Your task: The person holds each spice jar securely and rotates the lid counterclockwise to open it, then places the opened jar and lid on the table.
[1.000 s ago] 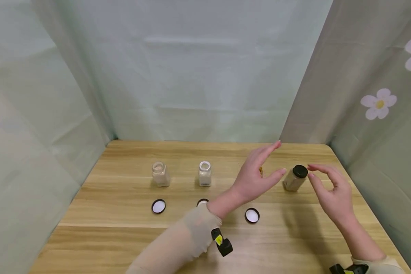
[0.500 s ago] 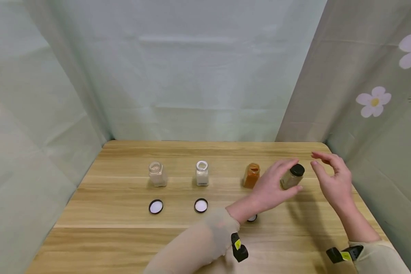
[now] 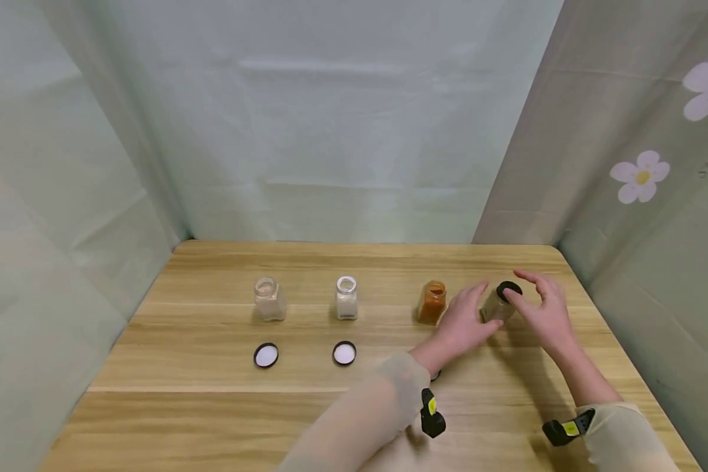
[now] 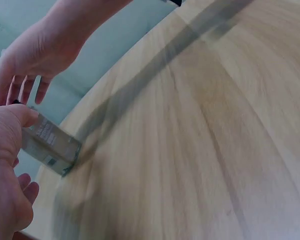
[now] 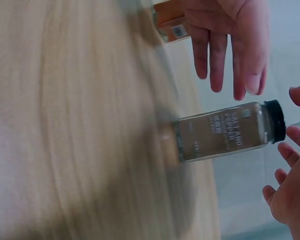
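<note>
A spice jar (image 3: 495, 307) with a black lid (image 3: 509, 291) stands upright at the table's right side. Its labelled side faces the right wrist camera, where a pale brown filling shows in the jar (image 5: 217, 132). My left hand (image 3: 463, 322) is at the jar's left, thumb and fingers spread around the body without gripping it. From the other side my right hand (image 3: 545, 316) reaches to the lid, its thumb and fingers parted on either side of it. In the left wrist view, the right hand (image 4: 45, 52) hangs above the jar top.
An orange-filled uncapped jar (image 3: 432, 303) stands just left of my left hand. Farther left are two more uncapped jars, one white (image 3: 347, 300), one pale pink (image 3: 269, 301). Upturned lids (image 3: 345, 354) lie in front; one is mostly behind the left forearm. Curtains (image 3: 354, 131) surround the table (image 3: 183, 419).
My left hand has moved right, from over the orange jar to beside the capped jar. The right hand first drew back slightly, then came in left to the lid.
</note>
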The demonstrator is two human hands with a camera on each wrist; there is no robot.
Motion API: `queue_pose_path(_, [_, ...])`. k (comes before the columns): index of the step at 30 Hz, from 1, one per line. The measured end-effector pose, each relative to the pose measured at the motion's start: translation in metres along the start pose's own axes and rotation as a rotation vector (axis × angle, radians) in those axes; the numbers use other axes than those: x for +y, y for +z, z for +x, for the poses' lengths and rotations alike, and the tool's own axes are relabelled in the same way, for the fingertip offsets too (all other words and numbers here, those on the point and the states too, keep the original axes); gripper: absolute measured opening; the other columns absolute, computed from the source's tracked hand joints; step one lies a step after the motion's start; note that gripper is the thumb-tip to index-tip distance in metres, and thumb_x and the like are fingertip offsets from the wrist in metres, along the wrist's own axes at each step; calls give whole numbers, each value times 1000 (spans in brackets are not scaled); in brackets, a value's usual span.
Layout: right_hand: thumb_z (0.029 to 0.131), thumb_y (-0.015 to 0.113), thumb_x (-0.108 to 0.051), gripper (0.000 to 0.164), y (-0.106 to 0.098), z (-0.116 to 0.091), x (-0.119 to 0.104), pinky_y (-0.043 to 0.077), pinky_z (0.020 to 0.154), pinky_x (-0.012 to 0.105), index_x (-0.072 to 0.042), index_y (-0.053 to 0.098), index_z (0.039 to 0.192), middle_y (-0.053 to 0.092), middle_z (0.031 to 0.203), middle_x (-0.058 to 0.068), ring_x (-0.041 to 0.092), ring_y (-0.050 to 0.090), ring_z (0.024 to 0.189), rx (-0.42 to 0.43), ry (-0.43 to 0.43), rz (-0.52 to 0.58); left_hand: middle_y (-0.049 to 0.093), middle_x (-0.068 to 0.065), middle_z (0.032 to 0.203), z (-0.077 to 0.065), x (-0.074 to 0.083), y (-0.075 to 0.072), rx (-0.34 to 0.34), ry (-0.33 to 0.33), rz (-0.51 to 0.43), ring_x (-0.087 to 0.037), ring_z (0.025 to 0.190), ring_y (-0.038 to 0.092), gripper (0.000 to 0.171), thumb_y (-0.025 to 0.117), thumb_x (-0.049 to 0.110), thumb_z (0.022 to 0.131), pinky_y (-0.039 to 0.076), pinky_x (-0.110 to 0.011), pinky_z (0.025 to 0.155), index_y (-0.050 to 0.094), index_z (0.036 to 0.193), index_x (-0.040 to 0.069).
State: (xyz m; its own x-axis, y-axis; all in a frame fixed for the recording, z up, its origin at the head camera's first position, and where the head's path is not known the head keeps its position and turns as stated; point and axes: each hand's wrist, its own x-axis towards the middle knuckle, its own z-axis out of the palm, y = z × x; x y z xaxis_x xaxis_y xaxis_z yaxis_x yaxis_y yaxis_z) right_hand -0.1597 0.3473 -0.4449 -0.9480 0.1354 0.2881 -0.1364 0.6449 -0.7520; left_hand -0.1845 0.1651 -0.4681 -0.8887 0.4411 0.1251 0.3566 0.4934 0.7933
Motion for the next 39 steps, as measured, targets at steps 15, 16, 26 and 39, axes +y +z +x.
queue_pose_path(15, [95,75,-34,59,11,-2,11,27,105,66,0,57,139,47,147,21,40,29,136,24,78,50,58,2,140,23,0,16,-1,-11,15,-15,129,53,66,79,36,90,44,-31,105,52,148,15])
queue_pose_path(16, [95,75,-35,59,11,-2,11,27,105,66,0,57,139,47,147,21,40,29,137,25,82,52,58,3,139,24,0,17,1,-15,13,-14,128,53,66,79,36,90,44,-30,105,53,147,16])
queue_pose_path(26, [93,77,-35,55,12,-1,13,28,105,66,-1,62,134,51,144,17,38,30,138,33,78,34,59,6,138,32,-9,22,9,-42,-11,-14,130,53,64,78,40,91,43,-31,106,54,147,21])
queue_pose_path(39, [92,79,-30,52,14,-1,14,28,109,60,0,63,131,53,140,19,36,33,135,49,68,43,63,8,132,35,-10,22,-4,-11,7,-8,124,56,55,79,38,92,44,-27,103,61,140,20])
